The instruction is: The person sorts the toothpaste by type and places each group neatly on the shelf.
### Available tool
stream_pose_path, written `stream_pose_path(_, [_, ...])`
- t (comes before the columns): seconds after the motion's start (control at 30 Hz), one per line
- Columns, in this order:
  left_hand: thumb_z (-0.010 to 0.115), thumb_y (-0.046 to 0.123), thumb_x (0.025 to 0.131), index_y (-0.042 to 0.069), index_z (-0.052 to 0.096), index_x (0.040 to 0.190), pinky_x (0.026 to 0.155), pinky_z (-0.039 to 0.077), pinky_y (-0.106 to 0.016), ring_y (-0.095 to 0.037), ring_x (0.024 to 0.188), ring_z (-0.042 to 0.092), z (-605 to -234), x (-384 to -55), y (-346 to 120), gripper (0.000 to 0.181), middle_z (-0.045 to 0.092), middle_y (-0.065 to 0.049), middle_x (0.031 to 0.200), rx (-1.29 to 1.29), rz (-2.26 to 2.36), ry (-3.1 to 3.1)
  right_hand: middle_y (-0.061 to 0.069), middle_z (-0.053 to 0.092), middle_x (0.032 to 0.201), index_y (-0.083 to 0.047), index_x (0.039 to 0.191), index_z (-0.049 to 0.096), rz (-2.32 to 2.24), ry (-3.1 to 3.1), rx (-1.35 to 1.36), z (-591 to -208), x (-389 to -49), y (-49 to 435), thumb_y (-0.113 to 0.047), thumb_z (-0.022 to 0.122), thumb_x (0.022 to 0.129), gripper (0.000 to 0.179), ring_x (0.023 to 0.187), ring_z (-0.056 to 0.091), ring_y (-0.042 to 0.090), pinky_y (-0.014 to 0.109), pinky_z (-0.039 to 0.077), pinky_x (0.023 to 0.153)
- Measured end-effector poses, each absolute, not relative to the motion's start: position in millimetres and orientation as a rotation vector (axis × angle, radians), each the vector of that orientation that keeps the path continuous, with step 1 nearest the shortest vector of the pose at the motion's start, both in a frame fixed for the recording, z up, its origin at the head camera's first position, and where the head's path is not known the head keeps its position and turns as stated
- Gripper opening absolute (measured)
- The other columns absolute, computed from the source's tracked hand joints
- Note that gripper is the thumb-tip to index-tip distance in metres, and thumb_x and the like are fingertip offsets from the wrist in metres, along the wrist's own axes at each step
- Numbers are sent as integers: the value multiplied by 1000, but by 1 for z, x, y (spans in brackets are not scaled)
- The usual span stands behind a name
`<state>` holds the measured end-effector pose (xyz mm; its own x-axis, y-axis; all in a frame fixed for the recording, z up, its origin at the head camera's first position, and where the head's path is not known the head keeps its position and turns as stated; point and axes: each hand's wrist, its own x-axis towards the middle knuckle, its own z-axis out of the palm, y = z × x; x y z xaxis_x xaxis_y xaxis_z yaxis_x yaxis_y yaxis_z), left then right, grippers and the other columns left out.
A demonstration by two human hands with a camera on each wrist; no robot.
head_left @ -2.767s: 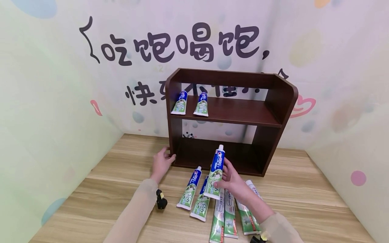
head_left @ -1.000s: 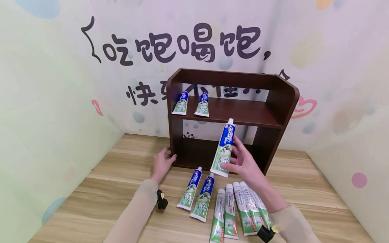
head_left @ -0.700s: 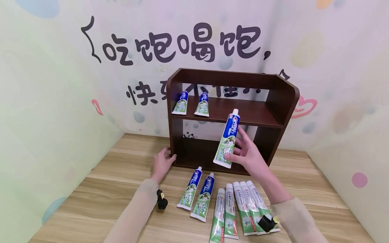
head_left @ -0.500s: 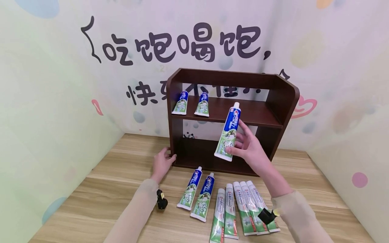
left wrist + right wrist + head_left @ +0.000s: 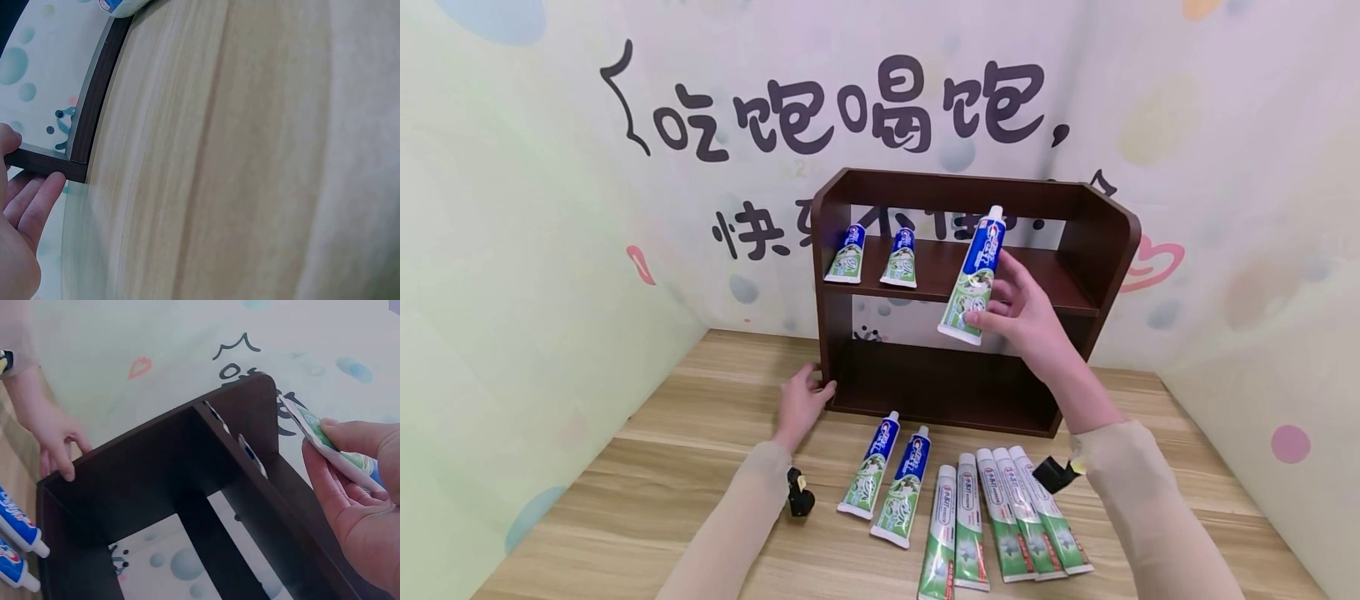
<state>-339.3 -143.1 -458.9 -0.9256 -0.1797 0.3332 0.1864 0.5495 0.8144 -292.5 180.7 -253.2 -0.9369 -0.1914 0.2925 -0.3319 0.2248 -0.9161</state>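
Observation:
My right hand [image 5: 1026, 312] pinches a blue-and-green toothpaste tube [image 5: 973, 283] between thumb and fingers. The tube is held in the air before the rack's upper shelf, tilted, its white cap pointing up. In the right wrist view the thumb lies on its green face, with fingers behind. At the lower left corner of the dark brown wooden rack [image 5: 955, 190], my left hand [image 5: 801, 407] grips the side panel [image 5: 47, 164], thumb on one side and fingers on the other. Two matching toothpaste tubes, a left one [image 5: 847, 254] and a right one [image 5: 900, 258], lean on the upper shelf's left part.
Two more blue-and-green tubes lie on the wooden table [image 5: 700, 467] before the rack, one at left [image 5: 870, 467] and one beside it [image 5: 901, 490]. To their right lie several white-and-green toothpaste tubes [image 5: 940, 533] in a row. A printed wall [image 5: 737, 50] stands behind.
My right hand has lifted its toothpaste tube from low over the table tubes, up and slightly right, to the upper shelf's height. The left hand keeps its place on the rack.

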Motion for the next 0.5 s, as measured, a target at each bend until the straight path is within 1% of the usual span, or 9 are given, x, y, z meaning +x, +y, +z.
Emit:
stream_pose_path(0.1, [71,17,89,4,61,125,77,61,-42,-33,93,75,-459,-339,-143,40,74,-26,101,-11,-1336,-2408,13,52,144,-29,159,16,1825,-2344,511,-245,-300,179,-14,74,88,93,112,63,12,15,54,90])
stream_pose_path(0.23, [71,17,89,4,61,125,77,61,-43,-34,93,75,-459,-339,-143,39,74,-26,101,-12,-1339,-2406,11,52,144,-30,158,15,1853,-2320,500,-237,-310,177,-13,73,89,92,113,62,13,16,54,91])
stream_pose_path(0.5, [72,18,89,3,60,126,76,62,-42,-34,92,75,-461,-341,-144,42,74,-26,101,-21,-1322,-2412,7,53,145,-34,158,14,1854,-2347,436,-228,-332,173,-20,74,88,94,120,61,17,25,52,100])
